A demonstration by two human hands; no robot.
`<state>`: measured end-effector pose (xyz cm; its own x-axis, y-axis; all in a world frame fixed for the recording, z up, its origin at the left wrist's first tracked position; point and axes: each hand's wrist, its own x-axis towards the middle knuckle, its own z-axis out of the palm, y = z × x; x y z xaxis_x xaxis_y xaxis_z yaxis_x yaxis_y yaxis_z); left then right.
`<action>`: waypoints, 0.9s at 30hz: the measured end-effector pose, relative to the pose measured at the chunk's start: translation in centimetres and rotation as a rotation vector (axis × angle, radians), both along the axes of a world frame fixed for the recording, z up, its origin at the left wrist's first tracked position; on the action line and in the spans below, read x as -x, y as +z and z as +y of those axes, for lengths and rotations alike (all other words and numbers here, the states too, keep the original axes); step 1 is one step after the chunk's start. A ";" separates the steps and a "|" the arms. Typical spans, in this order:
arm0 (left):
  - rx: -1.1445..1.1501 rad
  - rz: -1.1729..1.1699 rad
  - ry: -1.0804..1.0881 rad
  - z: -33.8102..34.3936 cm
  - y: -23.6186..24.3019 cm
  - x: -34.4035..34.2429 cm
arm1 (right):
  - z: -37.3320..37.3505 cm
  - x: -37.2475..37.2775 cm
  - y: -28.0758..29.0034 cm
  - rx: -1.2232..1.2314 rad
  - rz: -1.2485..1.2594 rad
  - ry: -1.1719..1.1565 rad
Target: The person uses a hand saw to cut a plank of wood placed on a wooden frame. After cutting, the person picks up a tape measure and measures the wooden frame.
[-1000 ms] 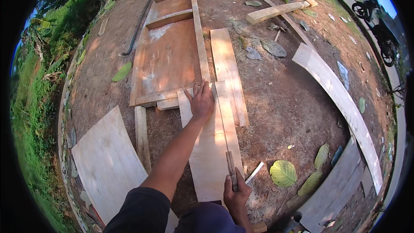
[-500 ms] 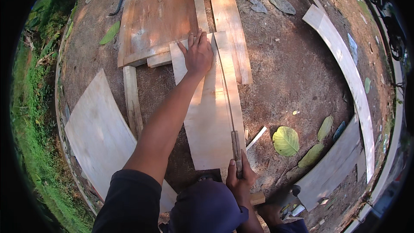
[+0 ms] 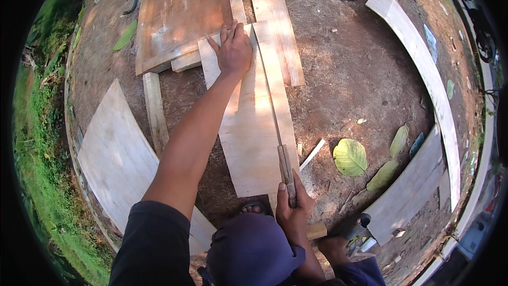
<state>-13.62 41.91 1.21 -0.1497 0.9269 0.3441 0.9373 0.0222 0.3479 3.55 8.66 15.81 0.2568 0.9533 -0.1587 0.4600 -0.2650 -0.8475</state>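
My left hand (image 3: 234,50) presses flat on the far end of a pale plywood board (image 3: 246,153), fingers spread toward its far edge. My right hand (image 3: 295,201) is closed round the wooden handle of a handsaw (image 3: 286,172) at the board's near right side. Seen edge-on, the thin dark blade lies in line with a long, narrow cut that runs up the board near its right edge. Where blade ends and bare cut begins, I cannot tell. The board's far end rests against a shallow wooden frame with a brown panel (image 3: 193,10).
A long plank (image 3: 272,16) lies beyond the board. Plywood pieces lie at left (image 3: 119,143) and lower right (image 3: 410,190), with a long curved-looking strip (image 3: 418,58) at right. Large leaves (image 3: 350,157) and a small stick (image 3: 313,153) are on the dirt. My sandalled foot (image 3: 253,207) is beside the board's near end.
The whole view has shifted, so the board, frame and both hands sit higher in it. My left hand keeps its place on the board; the right still grips the saw.
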 end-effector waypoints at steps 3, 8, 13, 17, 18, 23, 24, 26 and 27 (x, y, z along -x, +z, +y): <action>0.000 0.002 -0.011 -0.1 -0.4 -0.1 | 0.5 0.3 0.7 0.028 0.036 0.007; 0.001 -0.011 -0.013 0.1 -0.6 0.4 | 13.0 4.4 -3.4 -0.209 0.099 -0.036; -0.008 -0.027 -0.022 0.2 -1.1 0.1 | 11.5 3.5 -3.8 -0.175 0.091 -0.032; 0.006 -0.031 -0.007 -0.2 -0.1 -0.3 | 0.5 0.0 -1.0 -0.056 -0.026 0.006; 0.007 -0.036 -0.006 -0.2 0.1 -0.4 | 0.1 -0.1 -0.8 -0.043 -0.003 0.000; 0.013 -0.014 -0.004 -0.5 -0.2 0.5 | 6.3 1.9 -2.1 -0.088 0.120 -0.037; 0.015 -0.022 -0.009 -0.2 -0.3 0.4 | 9.6 2.8 -3.1 -0.132 0.137 -0.039; -0.005 -0.013 -0.018 0.1 -0.8 0.2 | 15.5 4.3 -3.7 -0.205 0.051 -0.031; -0.014 -0.009 -0.024 0.3 -1.0 0.0 | 16.9 4.5 -4.1 -0.184 0.008 0.005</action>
<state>-13.62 42.21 0.26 -0.1307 0.9252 0.3562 0.9343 -0.0051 0.3564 -0.95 25.56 11.68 0.2512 0.9678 0.0161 0.4541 -0.1032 -0.8850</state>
